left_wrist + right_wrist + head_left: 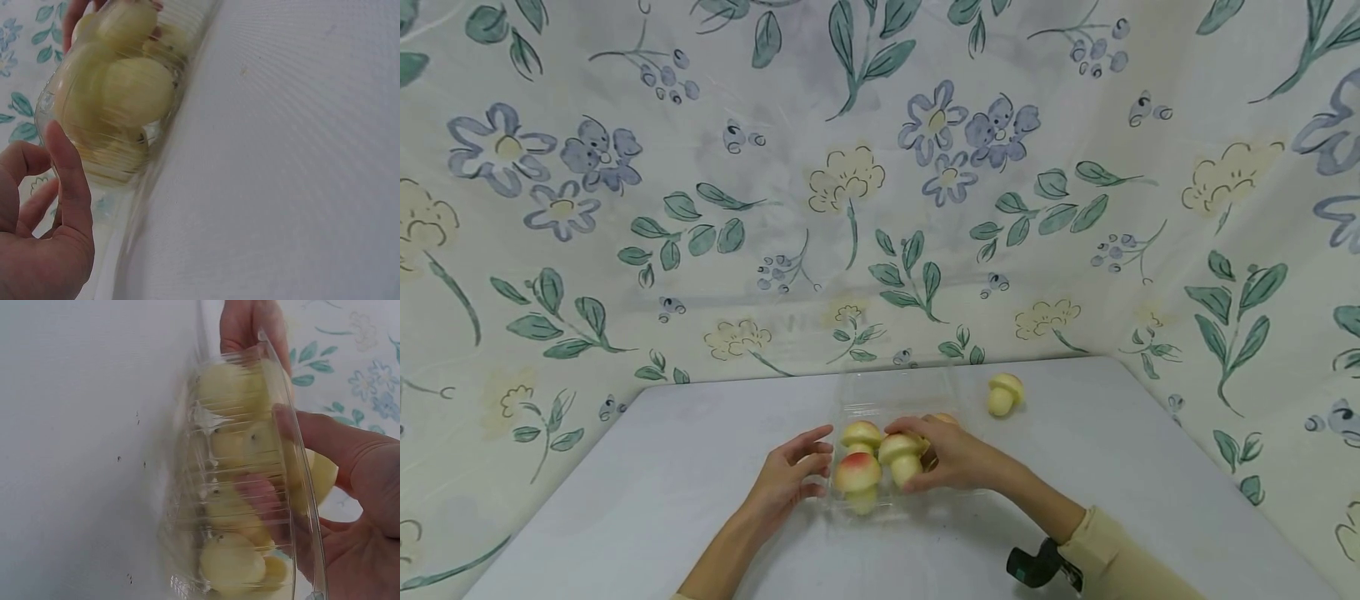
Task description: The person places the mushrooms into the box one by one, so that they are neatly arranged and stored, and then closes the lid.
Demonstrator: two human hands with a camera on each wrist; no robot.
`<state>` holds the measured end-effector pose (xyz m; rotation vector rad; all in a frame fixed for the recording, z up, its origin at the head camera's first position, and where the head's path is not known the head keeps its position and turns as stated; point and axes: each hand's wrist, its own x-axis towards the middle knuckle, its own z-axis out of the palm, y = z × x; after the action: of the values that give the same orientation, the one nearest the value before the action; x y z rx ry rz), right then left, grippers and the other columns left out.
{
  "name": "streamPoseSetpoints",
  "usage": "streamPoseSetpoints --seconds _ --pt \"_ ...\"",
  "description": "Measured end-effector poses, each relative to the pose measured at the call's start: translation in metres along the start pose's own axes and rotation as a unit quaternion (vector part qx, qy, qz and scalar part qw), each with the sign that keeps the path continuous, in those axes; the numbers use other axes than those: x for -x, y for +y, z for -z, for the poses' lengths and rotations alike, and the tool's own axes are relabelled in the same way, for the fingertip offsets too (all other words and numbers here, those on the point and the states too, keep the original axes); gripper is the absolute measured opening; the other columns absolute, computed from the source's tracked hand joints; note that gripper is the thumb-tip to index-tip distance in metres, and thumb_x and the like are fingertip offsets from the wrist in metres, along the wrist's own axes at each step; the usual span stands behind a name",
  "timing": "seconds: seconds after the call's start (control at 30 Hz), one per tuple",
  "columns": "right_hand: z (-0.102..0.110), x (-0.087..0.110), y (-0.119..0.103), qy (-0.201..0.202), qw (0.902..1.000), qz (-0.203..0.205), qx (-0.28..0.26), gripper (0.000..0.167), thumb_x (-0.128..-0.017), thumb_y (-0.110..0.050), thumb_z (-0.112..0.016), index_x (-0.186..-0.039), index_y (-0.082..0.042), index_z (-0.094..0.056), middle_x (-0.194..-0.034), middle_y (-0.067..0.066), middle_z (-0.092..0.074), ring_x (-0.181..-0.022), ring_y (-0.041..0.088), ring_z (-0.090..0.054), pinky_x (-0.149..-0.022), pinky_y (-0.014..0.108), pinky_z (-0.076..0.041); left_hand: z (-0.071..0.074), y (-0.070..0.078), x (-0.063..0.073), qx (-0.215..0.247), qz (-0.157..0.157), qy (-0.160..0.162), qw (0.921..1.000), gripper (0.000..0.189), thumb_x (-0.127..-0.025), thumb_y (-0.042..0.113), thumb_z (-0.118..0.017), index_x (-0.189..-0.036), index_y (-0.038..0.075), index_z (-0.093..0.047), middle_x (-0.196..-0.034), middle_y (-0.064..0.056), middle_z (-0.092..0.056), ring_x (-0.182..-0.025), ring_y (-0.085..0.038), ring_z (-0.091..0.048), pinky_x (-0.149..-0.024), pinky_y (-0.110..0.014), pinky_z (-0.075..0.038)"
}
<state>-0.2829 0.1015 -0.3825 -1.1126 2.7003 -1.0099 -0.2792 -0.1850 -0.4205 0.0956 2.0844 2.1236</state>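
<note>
My right fingers [913, 425] grip a yellow mushroom [901, 452] at the clear tray [106, 178], my left fingers [811, 435] loose beside it, with other mushrooms [858, 472] already inside and a lone mushroom [1004, 394] still out, right of it.

Head view: soft, even, fairly bright light; direction unclear. Floral cloth [790, 217] pale, slightly washed out, faint bright streak at far upper left. Worktop [700, 458] cool greyish white, weak soft-edged shadow on near side of clear container [898, 396]; container walls thin, hard to trace. Sides stretched wide-angle fashion. Wrist views: duller, softer, hazy fine detail. Thin highlights streak ribbed plastic; left hand [65, 234] shaded. Left wrist view: fine ripple pattern across worktop.
</note>
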Motion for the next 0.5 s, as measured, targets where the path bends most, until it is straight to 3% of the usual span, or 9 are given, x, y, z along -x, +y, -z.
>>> streamPoseSetpoints --seconds 0.27,0.5 --pt "0.0008 0.0004 0.0004 -0.014 0.9998 0.004 -0.010 0.066 -0.080 -0.027 -0.082 -0.138 -0.020 -0.051 -0.130 -0.006 -0.057 -0.106 0.013 -0.050 -0.084 0.026 -0.055 -0.0003 -0.0007 -0.0006 0.004 0.001 0.002 1.0000 0.055 -0.094 0.006 -0.061 -0.146 0.006 -0.045 -0.104 0.001 -0.057 -0.080 -0.013 -0.056 -0.058 -0.020 -0.053" --pt "0.0031 0.0014 0.0023 -0.014 0.9995 0.021 -0.017 0.054 -0.080 -0.023 -0.081 -0.128 -0.019 -0.057 -0.130 -0.003 -0.060 -0.114 0.015 -0.050 -0.088 0.024 -0.052 -0.0004 0.0004 0.0001 0.000 -0.002 0.002 1.0000 0.054 -0.094 0.007 -0.062 -0.145 0.007 -0.046 -0.104 0.001 -0.057 -0.080 -0.012 -0.057 -0.058 -0.020 -0.053"
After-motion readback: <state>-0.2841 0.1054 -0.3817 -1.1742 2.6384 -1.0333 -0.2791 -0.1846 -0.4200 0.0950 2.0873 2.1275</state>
